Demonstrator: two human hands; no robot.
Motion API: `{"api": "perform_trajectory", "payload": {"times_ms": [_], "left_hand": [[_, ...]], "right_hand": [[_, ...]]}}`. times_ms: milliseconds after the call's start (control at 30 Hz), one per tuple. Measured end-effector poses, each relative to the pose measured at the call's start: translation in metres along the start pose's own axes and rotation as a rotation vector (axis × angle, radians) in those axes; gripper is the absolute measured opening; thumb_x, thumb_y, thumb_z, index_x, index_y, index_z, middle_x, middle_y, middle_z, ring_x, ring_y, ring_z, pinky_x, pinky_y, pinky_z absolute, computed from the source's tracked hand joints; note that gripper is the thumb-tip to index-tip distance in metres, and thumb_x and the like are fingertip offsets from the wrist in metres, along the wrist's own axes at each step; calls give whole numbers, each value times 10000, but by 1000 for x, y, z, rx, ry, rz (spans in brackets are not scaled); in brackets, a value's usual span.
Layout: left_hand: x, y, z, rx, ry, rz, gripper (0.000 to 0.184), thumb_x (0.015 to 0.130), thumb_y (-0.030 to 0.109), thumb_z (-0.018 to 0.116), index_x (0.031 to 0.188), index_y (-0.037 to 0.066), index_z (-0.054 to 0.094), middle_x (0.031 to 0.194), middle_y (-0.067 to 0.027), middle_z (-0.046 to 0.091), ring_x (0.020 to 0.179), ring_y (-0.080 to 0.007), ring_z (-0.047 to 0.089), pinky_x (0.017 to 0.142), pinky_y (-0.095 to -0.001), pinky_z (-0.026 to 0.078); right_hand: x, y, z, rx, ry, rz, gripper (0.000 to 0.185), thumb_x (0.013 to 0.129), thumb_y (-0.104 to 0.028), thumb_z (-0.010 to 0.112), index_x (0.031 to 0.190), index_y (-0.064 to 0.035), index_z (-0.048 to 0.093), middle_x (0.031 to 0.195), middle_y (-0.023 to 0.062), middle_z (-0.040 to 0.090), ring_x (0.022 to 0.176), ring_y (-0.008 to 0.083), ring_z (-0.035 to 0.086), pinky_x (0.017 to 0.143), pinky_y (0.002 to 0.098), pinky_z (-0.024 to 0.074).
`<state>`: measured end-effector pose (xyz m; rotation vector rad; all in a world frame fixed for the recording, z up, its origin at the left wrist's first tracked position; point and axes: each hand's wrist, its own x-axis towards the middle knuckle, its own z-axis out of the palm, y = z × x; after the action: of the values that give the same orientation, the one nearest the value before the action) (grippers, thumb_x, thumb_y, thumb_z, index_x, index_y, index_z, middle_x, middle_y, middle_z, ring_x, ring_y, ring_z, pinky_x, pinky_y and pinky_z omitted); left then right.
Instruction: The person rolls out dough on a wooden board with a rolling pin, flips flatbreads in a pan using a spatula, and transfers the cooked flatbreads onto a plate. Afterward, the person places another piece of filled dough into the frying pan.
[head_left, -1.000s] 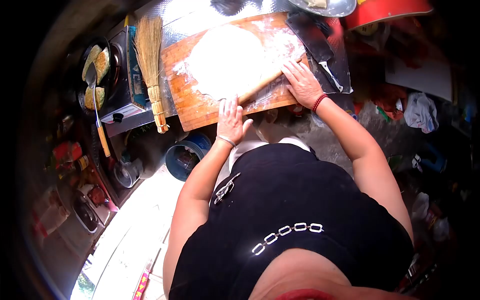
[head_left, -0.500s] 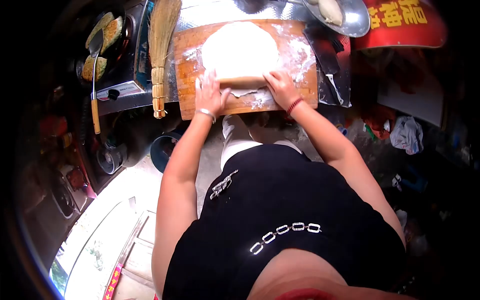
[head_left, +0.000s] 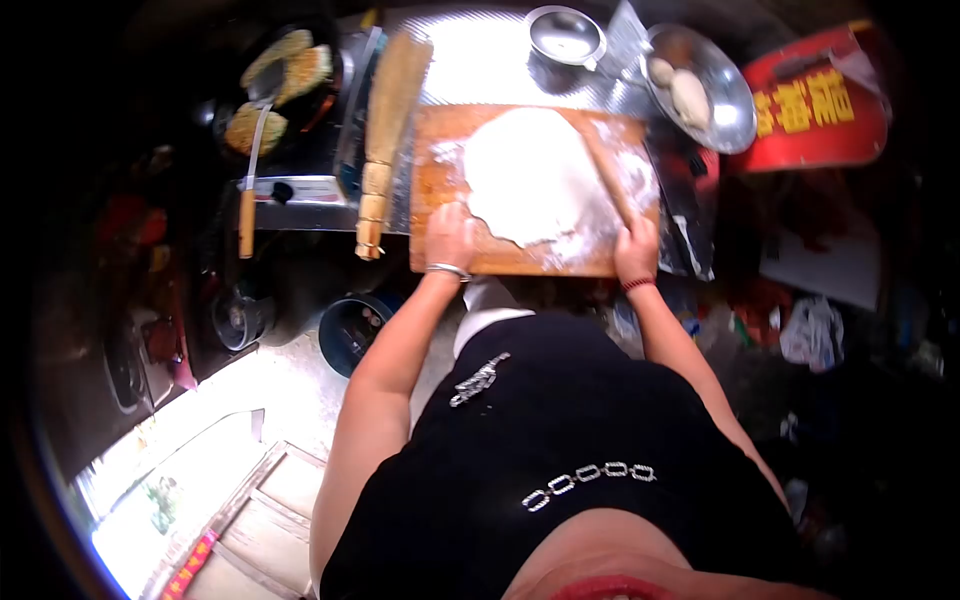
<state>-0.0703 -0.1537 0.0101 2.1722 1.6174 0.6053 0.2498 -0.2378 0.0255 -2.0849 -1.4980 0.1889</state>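
Observation:
A wide sheet of white dough (head_left: 535, 175) lies on a floured wooden board (head_left: 437, 160). My right hand (head_left: 637, 248) is closed around the near end of a rolling pin (head_left: 606, 178), which slants along the dough's right edge. At the board's near left, my left hand (head_left: 451, 237) has its fingers curled beside the dough's edge. Whether those fingers pinch the dough or anything else is hidden.
Left of the board lies a straw brush (head_left: 385, 140). Beyond it, a pan holds browned flatbreads (head_left: 303, 75) and a spatula (head_left: 256, 165). At the right are a metal bowl (head_left: 735, 105) with dough pieces and a knife (head_left: 690, 240). A small bowl (head_left: 566, 36) stands behind.
The rolling pin has swung from lying crosswise at the dough's near edge to slanting along its right side. My left hand has left the pin. The camera view has shifted.

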Motion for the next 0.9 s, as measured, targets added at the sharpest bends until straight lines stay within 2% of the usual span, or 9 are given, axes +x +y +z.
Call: {"api": "perform_trajectory", "payload": {"times_ms": [33, 200, 300, 433, 533, 667, 733, 833, 900], "left_hand": [[15, -4, 10, -19, -44, -55, 333, 779, 118, 617, 1054, -27, 500, 1000, -231, 543, 957, -397, 514, 875, -469, 416], [54, 26, 21, 65, 4, -340, 279, 804, 104, 580, 1048, 1, 493, 1003, -212, 574, 1010, -358, 550, 895, -428, 444], [64, 25, 34, 81, -36, -396, 254, 811, 86, 562, 1046, 14, 499, 1007, -191, 595, 996, -333, 578, 900, -413, 454], [63, 18, 44, -11, -16, -293, 221, 795, 64, 550, 1008, 24, 507, 943, -202, 618, 913, -340, 614, 843, -437, 483], [66, 30, 29, -147, -51, -458, 252, 767, 76, 566, 1001, 14, 497, 922, -204, 625, 863, -368, 621, 795, -449, 500], [67, 7, 43, -396, -72, -571, 397, 712, 139, 688, 1024, 12, 478, 934, -202, 635, 871, -383, 627, 776, -447, 510], [68, 22, 14, -452, -133, -641, 494, 677, 160, 748, 1064, 12, 480, 949, -212, 641, 900, -385, 629, 792, -434, 512], [74, 28, 21, -331, -188, -651, 545, 643, 181, 793, 1079, -2, 523, 986, -224, 649, 939, -372, 634, 820, -418, 513], [76, 22, 31, -353, -227, -564, 507, 645, 165, 782, 1062, -10, 554, 1001, -229, 650, 947, -365, 635, 838, -408, 511]], "right_hand": [[7, 7, 5, 14, 7, 125, 419, 802, -34, 602, 1218, -47, 559, 1036, 186, 583, 1006, 375, 537, 902, 419, 438], [11, 30, 11, -159, -47, 59, 598, 752, 16, 641, 1317, -58, 459, 1098, 192, 515, 1061, 374, 504, 953, 417, 406], [3, 15, 3, -209, -45, 30, 642, 738, -4, 666, 1332, -65, 431, 1158, 182, 486, 1123, 374, 467, 986, 427, 377], [-5, 1, -4, -254, -36, -58, 641, 733, -38, 680, 1325, -61, 435, 1201, 189, 473, 1164, 371, 446, 998, 423, 372], [-7, -6, -3, -227, -88, -88, 647, 726, -49, 683, 1324, -49, 434, 1200, 197, 476, 1154, 376, 451, 1001, 436, 369], [-11, -17, 2, -229, -77, -74, 653, 730, -51, 679, 1331, -38, 424, 1219, 212, 469, 1153, 389, 450, 1007, 440, 364], [-12, -24, 1, -227, -75, -87, 655, 734, -53, 676, 1336, -35, 419, 1230, 219, 463, 1156, 395, 448, 1010, 441, 362], [-15, -24, 2, -182, -90, -91, 657, 739, -61, 675, 1341, -34, 414, 1236, 225, 457, 1166, 399, 443, 1012, 442, 361], [-17, -23, 4, -192, -104, -83, 649, 744, -68, 673, 1339, -32, 414, 1238, 224, 455, 1169, 398, 442, 1014, 442, 360]]}}
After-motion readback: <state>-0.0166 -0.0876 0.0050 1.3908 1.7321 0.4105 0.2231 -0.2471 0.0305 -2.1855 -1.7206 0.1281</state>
